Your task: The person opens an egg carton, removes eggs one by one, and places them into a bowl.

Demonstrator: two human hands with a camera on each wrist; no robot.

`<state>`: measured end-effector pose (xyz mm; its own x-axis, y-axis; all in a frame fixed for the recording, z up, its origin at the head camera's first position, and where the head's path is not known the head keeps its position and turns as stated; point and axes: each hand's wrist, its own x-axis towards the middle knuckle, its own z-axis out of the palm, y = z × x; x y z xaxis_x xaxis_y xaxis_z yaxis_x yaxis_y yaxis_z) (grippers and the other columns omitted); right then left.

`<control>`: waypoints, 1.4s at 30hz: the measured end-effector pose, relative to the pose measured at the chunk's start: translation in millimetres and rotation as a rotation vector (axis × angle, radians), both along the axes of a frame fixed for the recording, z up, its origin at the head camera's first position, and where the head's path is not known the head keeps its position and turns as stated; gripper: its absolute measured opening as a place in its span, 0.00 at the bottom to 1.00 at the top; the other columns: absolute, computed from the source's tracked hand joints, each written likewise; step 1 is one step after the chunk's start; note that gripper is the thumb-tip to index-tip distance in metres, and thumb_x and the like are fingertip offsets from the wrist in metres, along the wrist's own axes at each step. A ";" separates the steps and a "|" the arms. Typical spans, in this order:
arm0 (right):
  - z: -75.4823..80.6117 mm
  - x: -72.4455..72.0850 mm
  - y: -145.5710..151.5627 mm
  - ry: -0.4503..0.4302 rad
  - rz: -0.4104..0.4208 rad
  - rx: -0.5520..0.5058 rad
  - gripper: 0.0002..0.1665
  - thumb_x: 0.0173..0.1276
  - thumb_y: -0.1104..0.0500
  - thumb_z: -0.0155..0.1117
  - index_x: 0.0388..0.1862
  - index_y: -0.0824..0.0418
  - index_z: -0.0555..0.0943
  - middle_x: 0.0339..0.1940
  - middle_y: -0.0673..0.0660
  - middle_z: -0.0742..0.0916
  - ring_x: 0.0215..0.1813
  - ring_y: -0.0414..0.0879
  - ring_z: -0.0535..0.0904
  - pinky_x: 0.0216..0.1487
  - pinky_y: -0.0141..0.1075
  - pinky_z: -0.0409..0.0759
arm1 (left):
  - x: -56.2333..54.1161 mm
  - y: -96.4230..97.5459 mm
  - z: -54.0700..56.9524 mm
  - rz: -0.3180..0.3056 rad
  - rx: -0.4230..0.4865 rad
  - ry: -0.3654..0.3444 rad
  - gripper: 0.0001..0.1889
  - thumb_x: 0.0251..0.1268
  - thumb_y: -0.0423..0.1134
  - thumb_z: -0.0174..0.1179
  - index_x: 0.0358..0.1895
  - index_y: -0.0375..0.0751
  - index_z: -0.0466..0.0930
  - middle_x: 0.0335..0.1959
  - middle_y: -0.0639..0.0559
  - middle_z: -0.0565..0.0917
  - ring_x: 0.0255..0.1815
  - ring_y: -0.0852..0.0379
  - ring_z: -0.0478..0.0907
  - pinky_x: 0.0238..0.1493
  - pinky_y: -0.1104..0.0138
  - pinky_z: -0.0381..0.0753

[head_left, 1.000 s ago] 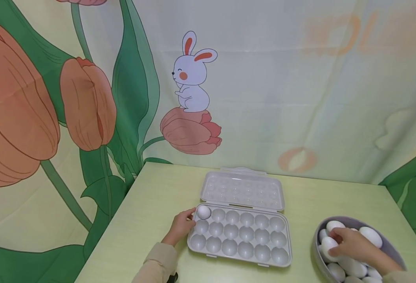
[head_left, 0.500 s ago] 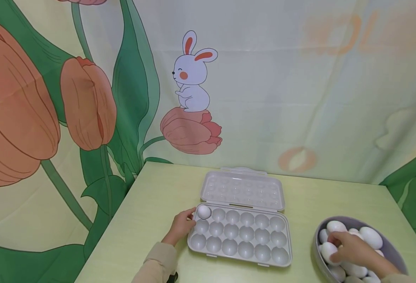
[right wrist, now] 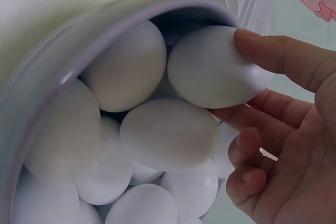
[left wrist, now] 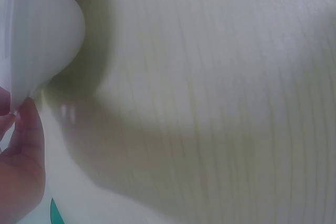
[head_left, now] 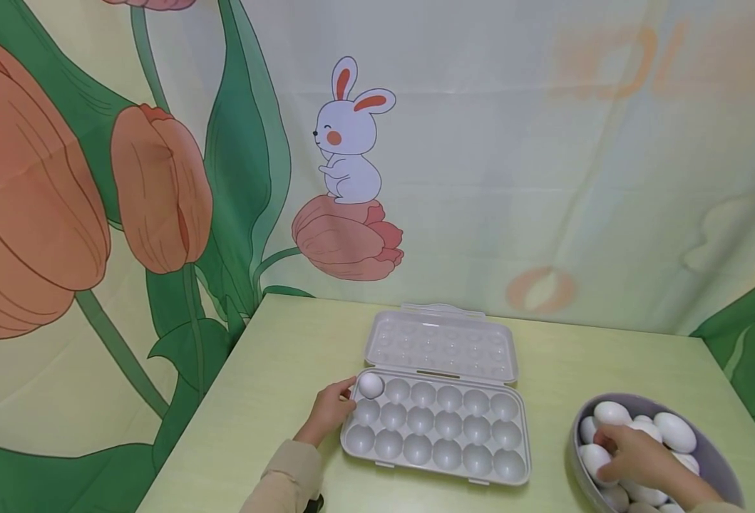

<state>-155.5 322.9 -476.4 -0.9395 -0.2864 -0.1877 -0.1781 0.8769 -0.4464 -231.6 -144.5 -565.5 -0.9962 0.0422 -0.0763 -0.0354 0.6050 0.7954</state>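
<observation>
In the head view my left hand (head_left: 327,413) is at the left end of a pale plastic egg carton (head_left: 431,471). The left wrist view shows its thumb and fingertips pinching the carton's rim (left wrist: 23,40). A single white egg (head_left: 371,385) sits in the back-left cup. My right hand (head_left: 643,456) reaches into a greyish-purple bowl (head_left: 714,452) of white eggs. Between thumb and fingers it pinches one egg (right wrist: 212,69) near the bowl's rim, with the ring and little fingers curled aside. Another egg (right wrist: 168,135) lies just below the held one.
The carton's lid (head_left: 441,345) is folded back flat behind the cups. Carton and bowl stand apart on a pale yellow-green table (head_left: 300,335), the bowl at the right front. A printed cloth with tulips and a rabbit (head_left: 351,142) hangs behind the table.
My right hand, with its fingers at the egg, has shifted slightly nearer to me within the bowl. The left hand and carton have stayed put.
</observation>
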 end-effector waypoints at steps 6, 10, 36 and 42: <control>0.0 0.5 -0.5 0.022 0.012 0.032 0.17 0.34 0.58 0.68 0.26 0.55 0.72 0.20 0.47 0.73 0.23 0.38 0.64 0.25 0.30 0.62 | 0.0 -0.3 -0.4 0.003 0.009 -0.006 0.28 0.46 0.26 0.53 0.58 0.33 0.68 0.31 0.45 0.76 0.26 0.60 0.70 0.24 0.72 0.70; -0.4 0.2 -0.8 0.018 0.015 0.051 0.18 0.37 0.57 0.69 0.28 0.56 0.73 0.22 0.47 0.74 0.24 0.39 0.65 0.26 0.31 0.64 | 0.9 -0.3 -0.2 0.001 0.009 -0.006 0.28 0.46 0.26 0.53 0.58 0.33 0.68 0.31 0.45 0.76 0.26 0.60 0.70 0.24 0.72 0.70; 1.0 -3.8 1.3 -0.028 0.069 0.005 0.25 0.46 0.55 0.67 0.43 0.64 0.74 0.31 0.52 0.79 0.32 0.40 0.72 0.31 0.33 0.70 | -0.2 -0.2 -2.2 0.006 -0.009 0.003 0.28 0.45 0.27 0.53 0.57 0.33 0.69 0.31 0.45 0.77 0.27 0.58 0.71 0.24 0.72 0.70; 12.0 -13.2 0.7 -0.046 0.032 -0.010 0.26 0.50 0.53 0.65 0.46 0.63 0.74 0.35 0.54 0.81 0.36 0.44 0.75 0.32 0.36 0.72 | -0.3 0.1 -2.4 0.006 -0.015 0.002 0.28 0.45 0.27 0.53 0.57 0.34 0.69 0.31 0.45 0.76 0.27 0.58 0.71 0.24 0.72 0.70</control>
<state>-168.7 323.6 -464.5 -0.9203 -0.3182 -0.2277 -0.1848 0.8665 -0.4637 -232.0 -144.4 -567.9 -0.9966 0.0349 -0.0752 -0.0377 0.6170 0.7861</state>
